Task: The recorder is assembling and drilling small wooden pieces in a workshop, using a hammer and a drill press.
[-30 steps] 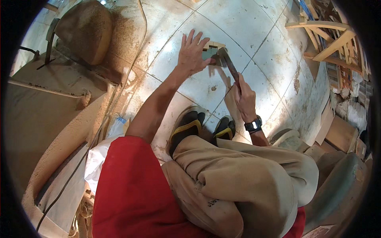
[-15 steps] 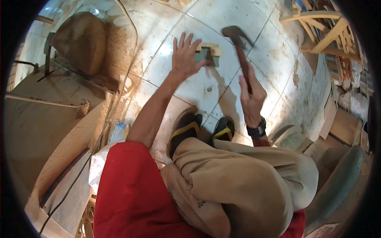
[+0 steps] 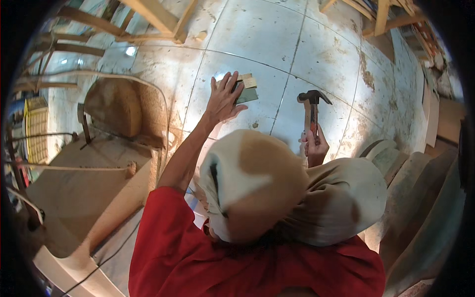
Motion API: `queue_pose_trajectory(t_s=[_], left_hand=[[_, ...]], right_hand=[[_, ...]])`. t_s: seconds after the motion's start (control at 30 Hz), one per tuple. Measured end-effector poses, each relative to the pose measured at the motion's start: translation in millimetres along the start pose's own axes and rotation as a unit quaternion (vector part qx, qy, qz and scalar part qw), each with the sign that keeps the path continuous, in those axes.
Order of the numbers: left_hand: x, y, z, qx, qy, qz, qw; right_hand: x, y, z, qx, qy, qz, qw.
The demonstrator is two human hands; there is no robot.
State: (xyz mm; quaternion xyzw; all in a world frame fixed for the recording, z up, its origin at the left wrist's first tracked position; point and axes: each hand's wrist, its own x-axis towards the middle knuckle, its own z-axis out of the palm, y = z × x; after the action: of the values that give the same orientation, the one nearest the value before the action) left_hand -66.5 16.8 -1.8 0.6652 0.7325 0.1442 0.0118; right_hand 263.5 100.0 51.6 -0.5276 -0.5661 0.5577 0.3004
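Observation:
On the tiled floor ahead of my knees lies a flat green piece [image 3: 246,96] with a pale wooden strip [image 3: 249,81] along its far side. My left hand [image 3: 222,100] rests at their left edge, fingers spread and partly over them. What lies beneath the fingers is hidden. To the right, my right hand [image 3: 315,146] is closed round the handle of a claw hammer [image 3: 314,97], whose dark head points away from me. Hammer and green piece are apart, with tile between them.
A dusty machine or bench with a rounded brown part [image 3: 113,106] stands at left, a cable [image 3: 101,262] across it. Wooden frames [image 3: 153,17] are at the far left and far right. Curved boards [image 3: 403,188] lean at right. A wood scrap [image 3: 201,35] lies farther off.
The view has tilted, showing more of the far floor. My left fingers have come over the green piece's left edge. The hammer, blurred in motion before, now hangs still and farther from the piece.

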Motion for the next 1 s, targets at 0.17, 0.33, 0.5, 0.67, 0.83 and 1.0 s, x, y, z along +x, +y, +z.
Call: queue_pose_trajectory(t_s=[0.17, 0.33, 0.5, 0.67, 0.83, 1.0], left_hand=[[24, 12, -4, -0.064, 0.004, -0.019, 0.998], [28, 26, -36, -0.12, -0.082, -0.108, 0.984], [45, 39, -94, -0.277, -0.145, -0.432, 0.846], [38, 66, -198, -0.535, -0.192, -0.556, 0.607], [21, 94, -286, -0.365, -0.3, -0.491, 0.732], [-11, 98, -366, -0.17, -0.465, -0.112, 0.862]], right_hand=[[12, 15, -31, 0.042, 0.034, 0.125, 0.991], [16, -72, -70, -0.128, -0.068, 0.163, 0.976], [-21, -147, -97, -0.177, -0.034, 0.29, 0.94], [-77, -248, -96, -0.12, 0.047, 0.318, 0.939], [-145, -390, -79, -0.307, 0.09, 0.11, 0.941], [-259, -563, -124, -0.318, -0.053, 0.023, 0.946]])
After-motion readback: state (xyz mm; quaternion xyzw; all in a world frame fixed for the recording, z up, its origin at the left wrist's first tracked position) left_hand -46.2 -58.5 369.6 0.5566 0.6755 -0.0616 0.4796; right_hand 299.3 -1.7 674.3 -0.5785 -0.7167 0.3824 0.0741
